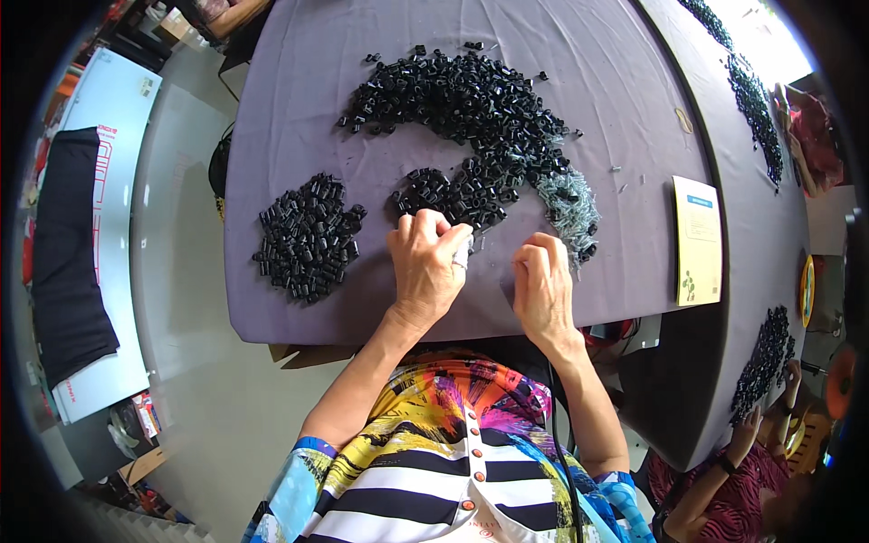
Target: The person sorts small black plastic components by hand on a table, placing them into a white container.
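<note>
My left hand [425, 262] is closed at the near edge of a small cluster of black plastic pieces [425, 192], with a white wrap around one finger. What its fingertips hold, if anything, is too small to make out. A little to the right, my right hand [545, 288] is closed with fingers bent down, and its grip is hidden too. Just beyond it lies a heap of thin, clear, pin-like pieces [568, 210]. A large curved heap of black plastic pieces [462, 95] spreads across the table beyond both hands. To the left sits a separate pile of black pieces [310, 240].
A purple-grey cloth covers the table [625, 118]. A yellow booklet [697, 241] lies at its right edge. Another table to the right bears more black pieces [765, 357], where a co-worker's hand [746, 434] rests. A long white box [113, 226] stands far left.
</note>
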